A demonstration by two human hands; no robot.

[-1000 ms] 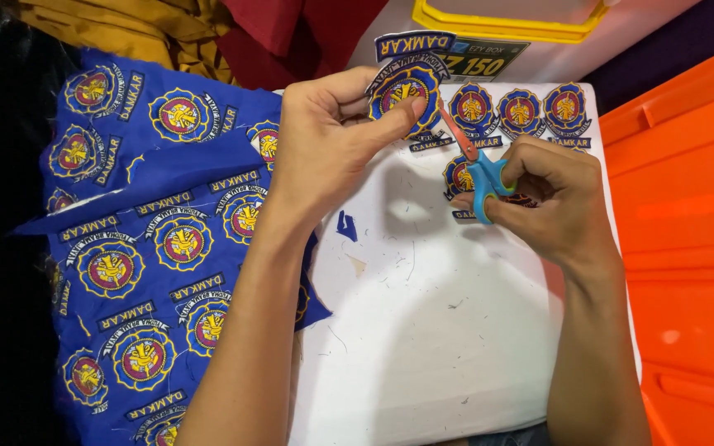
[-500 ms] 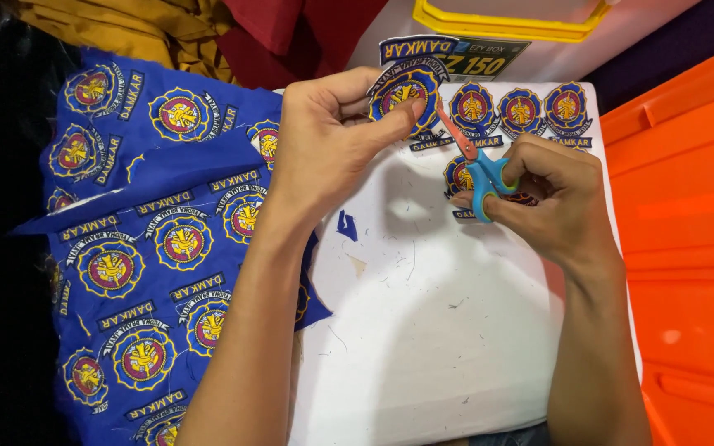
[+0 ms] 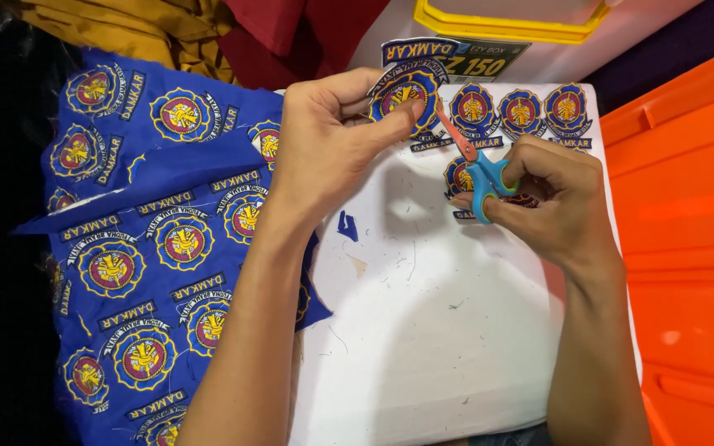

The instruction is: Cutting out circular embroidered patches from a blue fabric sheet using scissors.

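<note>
Embroidered round patch (image 3: pixel 406 95) pinched, left hand (image 3: pixel 328 153); right hand (image 3: pixel 559 202) gripping blue-handled scissors (image 3: pixel 477 169).

Three cut emblem patches (image 3: pixel 521 111) are lying in a row on the white box lid (image 3: pixel 440 330), one pair of scissors (image 3: pixel 477 169) working just beside them.

**Blue, gold and red emblems on white**

The round embroidered patch (image 3: pixel 406 95) is deep blue with a gold and red centre. The small plastic-handled scissors (image 3: pixel 481 177) have sky-blue loops and reddish-orange blades. The wide blue cloth sheet (image 3: pixel 150 248) repeats the same round emblems in rows. The flat white foam lid (image 3: pixel 440 330) carries blue scraps; the orange plastic crate (image 3: pixel 687 223) is plain.
</note>
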